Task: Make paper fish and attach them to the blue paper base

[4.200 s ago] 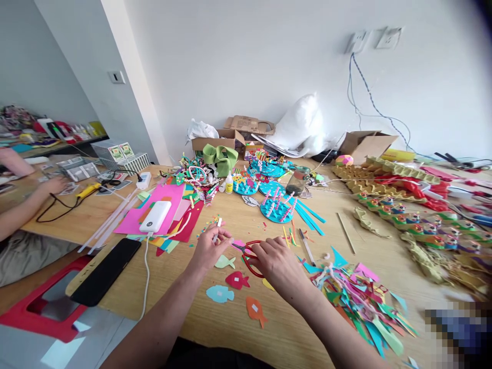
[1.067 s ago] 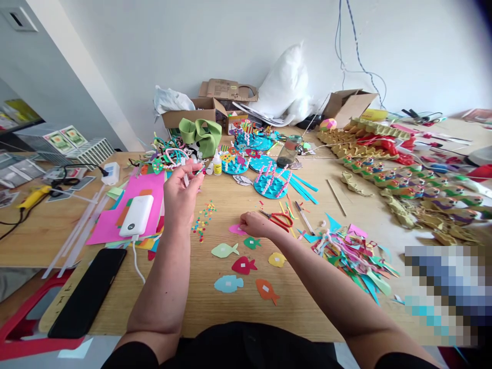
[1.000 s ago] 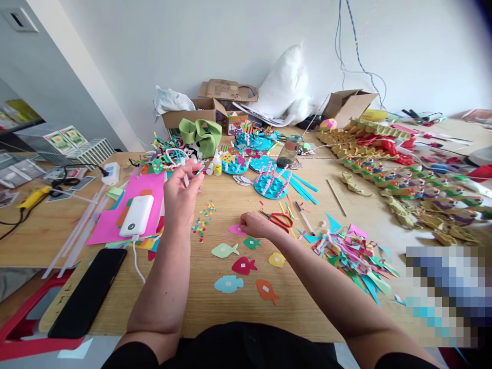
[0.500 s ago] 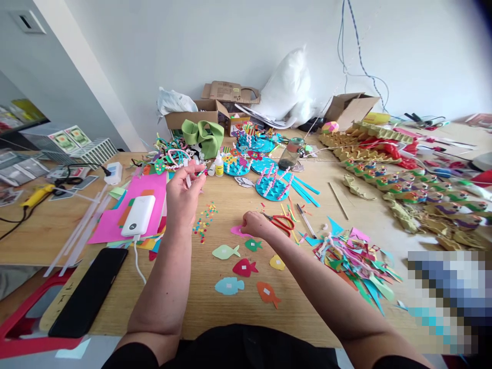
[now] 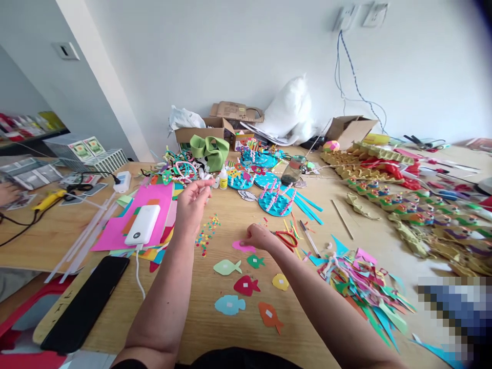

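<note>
My left hand [image 5: 194,202] is raised above the table, its thumb and fingers pinched on a small white piece that I cannot make out clearly. My right hand [image 5: 259,237] is low over the table, fingers pressed together on a pink paper fish [image 5: 240,247], which they partly cover. Whether they hold anything small is hidden. Close by lie paper fish: dark green [image 5: 255,261], light green [image 5: 227,267], red [image 5: 246,285], yellow [image 5: 280,281], light blue [image 5: 229,305] and orange [image 5: 270,316]. Small white squares show on several of them.
Red-handled scissors [image 5: 286,239] and a pen [image 5: 309,238] lie right of my right hand, near a heap of paper scraps [image 5: 369,279]. Confetti dots [image 5: 207,236] lie between my hands. A power bank [image 5: 142,224] and phone [image 5: 84,305] are left; a glue bottle [image 5: 223,179] stands behind.
The camera has tilted up, so the table sits lower in view. My left hand remains pinched in the air and my right hand stays at the pink fish, its fingers shifted slightly.
</note>
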### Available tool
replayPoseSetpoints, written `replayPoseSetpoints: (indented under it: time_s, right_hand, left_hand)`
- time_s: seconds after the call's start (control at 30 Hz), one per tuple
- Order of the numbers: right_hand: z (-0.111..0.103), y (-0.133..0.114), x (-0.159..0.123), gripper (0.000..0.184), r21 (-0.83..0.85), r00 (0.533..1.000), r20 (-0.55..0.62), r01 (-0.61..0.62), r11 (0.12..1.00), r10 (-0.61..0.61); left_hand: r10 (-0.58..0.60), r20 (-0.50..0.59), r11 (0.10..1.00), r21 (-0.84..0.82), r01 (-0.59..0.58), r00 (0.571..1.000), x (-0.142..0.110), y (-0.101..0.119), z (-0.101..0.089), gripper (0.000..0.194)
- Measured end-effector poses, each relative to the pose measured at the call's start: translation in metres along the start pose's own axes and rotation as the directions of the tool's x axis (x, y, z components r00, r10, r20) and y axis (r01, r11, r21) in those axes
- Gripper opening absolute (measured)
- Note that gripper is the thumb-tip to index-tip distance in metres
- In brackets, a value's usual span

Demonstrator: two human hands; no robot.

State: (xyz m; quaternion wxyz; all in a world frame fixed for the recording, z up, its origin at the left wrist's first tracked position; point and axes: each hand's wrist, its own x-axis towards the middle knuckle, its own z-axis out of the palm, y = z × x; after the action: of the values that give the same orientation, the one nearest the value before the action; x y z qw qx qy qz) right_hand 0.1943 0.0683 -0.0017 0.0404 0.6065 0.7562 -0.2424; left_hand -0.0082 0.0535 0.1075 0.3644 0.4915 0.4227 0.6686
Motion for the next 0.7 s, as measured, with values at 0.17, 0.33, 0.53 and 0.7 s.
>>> replayPoseSetpoints:
  time_s: [0.17,0.33,0.53,0.7]
  right_hand:
    - [0.001,0.007,-0.001,0.028,0.119,1.0,0.002,0.015,0.993,-0.016]
    - [-0.002,0.016,-0.008,0.026,0.273,0.999,0.026,0.028,0.962,-0.037]
    - [0.006,0.022,-0.004,0.02,0.354,0.999,-0.019,0.039,0.934,-0.035]
    - [0.01,0.02,-0.004,0.018,0.406,0.996,-0.086,0.057,0.912,-0.024]
  left_hand:
    - [-0.093,0.115,0.987,-0.12,0.107,0.989,0.008,-0.017,-0.006,0.061]
    - [-0.105,0.18,0.963,0.263,0.055,0.978,0.015,-0.06,-0.008,0.061]
    - [-0.203,0.332,0.558,0.812,-0.169,0.921,0.019,-0.107,0.012,0.058]
    - [-0.253,0.392,0.472,0.848,-0.241,0.885,0.03,-0.121,0.024,0.058]
